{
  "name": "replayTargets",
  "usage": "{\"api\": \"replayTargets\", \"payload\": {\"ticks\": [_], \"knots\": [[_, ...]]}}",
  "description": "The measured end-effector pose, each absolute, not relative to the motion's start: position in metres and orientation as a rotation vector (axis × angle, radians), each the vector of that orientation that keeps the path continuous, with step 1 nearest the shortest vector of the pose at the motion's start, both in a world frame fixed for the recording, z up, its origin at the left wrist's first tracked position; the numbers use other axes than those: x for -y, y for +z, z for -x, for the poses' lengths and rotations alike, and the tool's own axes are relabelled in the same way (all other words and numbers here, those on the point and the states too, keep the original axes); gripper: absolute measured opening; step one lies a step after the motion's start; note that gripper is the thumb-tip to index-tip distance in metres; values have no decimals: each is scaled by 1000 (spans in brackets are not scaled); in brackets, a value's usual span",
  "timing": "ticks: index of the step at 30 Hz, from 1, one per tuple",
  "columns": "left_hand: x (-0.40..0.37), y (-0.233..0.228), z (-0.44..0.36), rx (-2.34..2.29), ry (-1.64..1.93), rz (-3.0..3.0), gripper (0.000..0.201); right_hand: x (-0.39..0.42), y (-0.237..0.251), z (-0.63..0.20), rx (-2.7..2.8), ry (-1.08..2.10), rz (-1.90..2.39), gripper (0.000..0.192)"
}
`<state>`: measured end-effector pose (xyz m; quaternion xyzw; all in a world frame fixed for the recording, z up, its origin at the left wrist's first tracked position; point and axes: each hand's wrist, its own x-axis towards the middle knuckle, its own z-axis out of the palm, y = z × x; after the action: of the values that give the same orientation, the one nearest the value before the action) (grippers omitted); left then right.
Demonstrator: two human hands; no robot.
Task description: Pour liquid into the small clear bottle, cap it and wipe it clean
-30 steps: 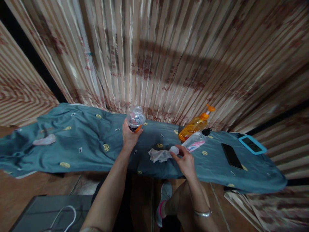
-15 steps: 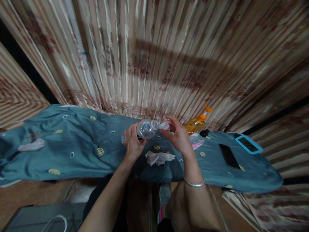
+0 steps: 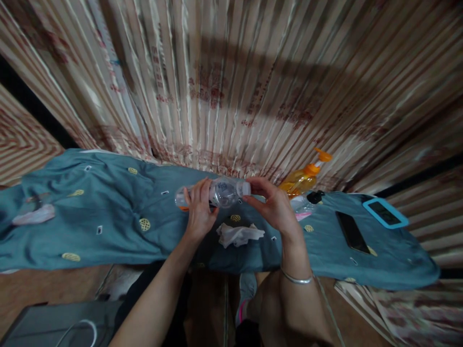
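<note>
A clear plastic bottle [image 3: 224, 193] lies nearly sideways above the cloth, its mouth pointing right. My left hand [image 3: 199, 207] is wrapped round the middle of its body. At the mouth sits a whitish translucent cap [image 3: 245, 188], pinched between the thumb and fingers of my right hand [image 3: 269, 200]. The cap touches the bottle's neck; whether it is threaded on I cannot tell. Below the bottle, a crumpled white tissue [image 3: 239, 234] lies on the teal cloth [image 3: 119, 241].
An orange pump bottle [image 3: 300, 180] and a clear bottle with a black top [image 3: 306, 203] lie right of my right hand. Farther right are a black phone [image 3: 352, 232] and a blue-framed device [image 3: 385, 213]. A pleated curtain [image 3: 224, 96] hangs behind.
My right hand has brought the cap from just off the bottle's mouth onto it. The bottle has tilted flatter. The camera view has shifted slightly.
</note>
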<state>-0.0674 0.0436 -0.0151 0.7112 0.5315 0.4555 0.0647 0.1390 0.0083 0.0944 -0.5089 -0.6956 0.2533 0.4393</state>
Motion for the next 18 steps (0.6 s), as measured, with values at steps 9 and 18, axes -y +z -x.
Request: {"api": "replayTargets", "payload": {"ticks": [9,18], "knots": [[-42,-18,69,-1624,1293,-2230,78,-11,91,-143,1785,674,1341,35],[-41,-18,66,-1621,1229,-2276,78,-10,91,-145,1811,519,1493,58]]}}
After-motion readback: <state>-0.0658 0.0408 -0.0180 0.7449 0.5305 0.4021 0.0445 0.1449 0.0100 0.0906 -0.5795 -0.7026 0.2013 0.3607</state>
